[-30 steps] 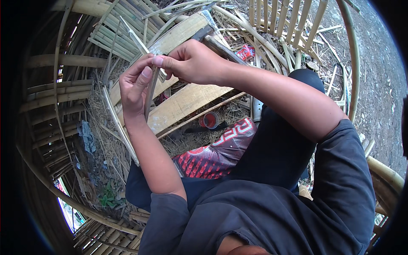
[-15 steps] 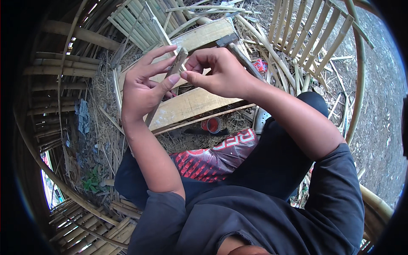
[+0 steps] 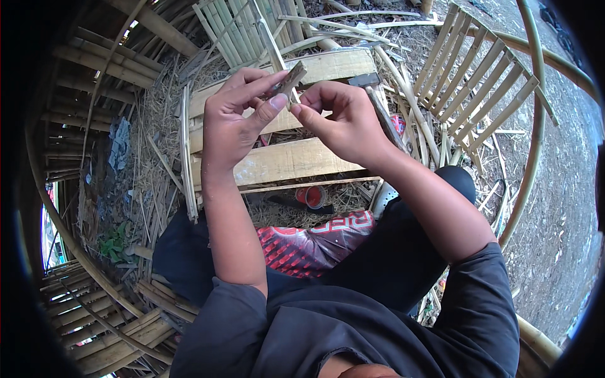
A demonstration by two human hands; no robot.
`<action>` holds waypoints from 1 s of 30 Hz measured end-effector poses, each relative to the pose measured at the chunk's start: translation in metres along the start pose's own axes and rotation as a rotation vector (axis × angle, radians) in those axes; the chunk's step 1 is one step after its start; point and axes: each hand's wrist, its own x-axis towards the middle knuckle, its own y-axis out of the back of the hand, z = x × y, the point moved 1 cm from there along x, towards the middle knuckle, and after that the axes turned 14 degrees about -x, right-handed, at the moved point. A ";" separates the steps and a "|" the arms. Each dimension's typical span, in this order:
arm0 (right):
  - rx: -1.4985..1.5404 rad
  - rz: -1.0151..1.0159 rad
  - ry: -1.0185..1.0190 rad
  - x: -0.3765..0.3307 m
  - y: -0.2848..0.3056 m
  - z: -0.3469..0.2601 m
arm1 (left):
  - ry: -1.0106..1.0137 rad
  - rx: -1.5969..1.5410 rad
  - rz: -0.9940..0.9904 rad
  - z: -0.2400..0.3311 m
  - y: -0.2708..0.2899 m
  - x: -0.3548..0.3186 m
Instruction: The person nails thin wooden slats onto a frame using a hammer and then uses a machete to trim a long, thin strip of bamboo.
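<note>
We've got our left hand (image 3: 236,123) pinching a short bamboo sliver (image 3: 291,80) up over the wooden planks (image 3: 287,160) while our right hand (image 3: 343,120) pinches its lower end, so probably mid-trimming, and next needs a steady grip.

A short bamboo stick (image 3: 291,80) is pinched between thumb and fingers of the left hand (image 3: 234,120), tilted up to the right. Its lower end is met by the fingertips of the right hand (image 3: 343,120). Directly beneath the hands, pale wooden planks (image 3: 283,160) are laid over straw. A slatted bamboo panel (image 3: 485,94) is seen at right, and a red lid (image 3: 313,196) below the planks.
</note>
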 end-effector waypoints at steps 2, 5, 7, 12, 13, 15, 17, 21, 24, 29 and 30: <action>-0.033 0.014 0.031 0.001 -0.001 -0.001 | 0.037 -0.073 0.021 -0.001 0.000 0.000; -0.002 -0.026 -0.013 -0.001 -0.004 -0.002 | 0.076 -0.138 0.061 -0.008 -0.002 0.004; -0.173 0.045 -0.071 0.001 -0.004 0.005 | 0.062 -0.162 0.046 -0.015 0.001 0.005; 0.084 -0.023 -0.470 0.014 0.000 0.023 | 0.102 -0.172 0.008 -0.019 0.003 0.005; 0.322 -0.101 -0.541 0.016 -0.001 0.020 | 0.109 -0.145 0.007 -0.021 0.003 0.004; 0.361 -0.153 -0.517 0.017 -0.002 0.017 | 0.113 -0.118 0.003 -0.023 0.003 0.004; 0.365 -0.271 -0.385 0.018 -0.003 0.020 | 0.139 -0.134 -0.024 -0.023 0.002 0.004; 0.397 -0.259 -0.434 0.017 -0.004 0.017 | 0.197 -0.095 -0.005 -0.019 0.002 0.003; 0.469 -0.212 -0.468 0.015 -0.006 0.017 | 0.126 -0.152 0.011 -0.022 0.006 0.002; 0.531 -0.210 -0.483 0.015 -0.004 0.022 | 0.109 -0.143 -0.004 -0.022 0.005 0.001; 0.561 -0.221 -0.482 0.016 -0.004 0.023 | 0.111 -0.143 -0.003 -0.023 0.005 0.001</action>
